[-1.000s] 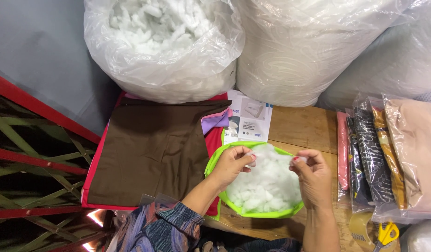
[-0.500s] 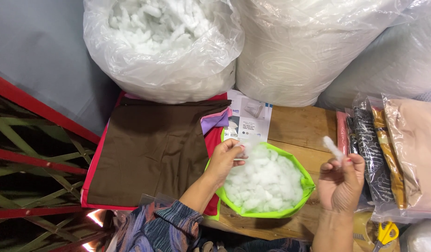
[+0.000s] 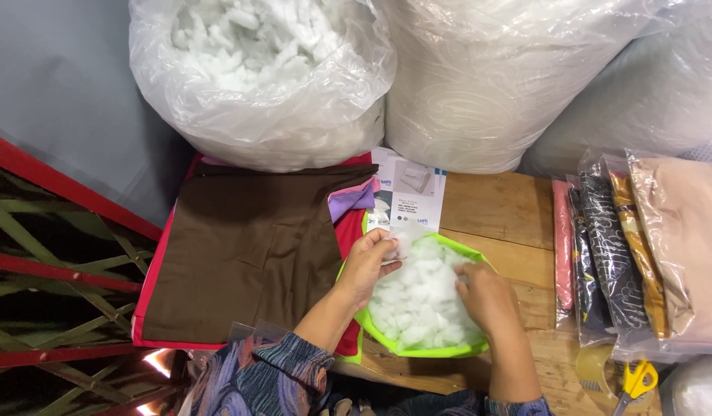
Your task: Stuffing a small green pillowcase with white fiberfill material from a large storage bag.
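A bright green fabric cover (image 3: 417, 350) lies open on the wooden table, filled with white fluffy stuffing (image 3: 417, 296). My left hand (image 3: 366, 266) holds the cover's upper left rim, pinching a tuft of stuffing there. My right hand (image 3: 485, 299) reaches down into the stuffing on the right side, fingers buried in the white fibre. A patterned sleeve covers my left forearm.
Big clear plastic sacks of white stuffing (image 3: 256, 69) stand at the back. A brown cloth (image 3: 248, 246) on red cloth lies left. A printed leaflet (image 3: 406, 196) sits behind the cover. Bagged fabrics (image 3: 641, 246) are stacked right; yellow-handled scissors (image 3: 637, 381) and a tape roll lie at the lower right.
My right hand pulled a tuft of stuffing out to the right, then came back down into the stuffing inside the green cover. My left hand stayed on the rim.
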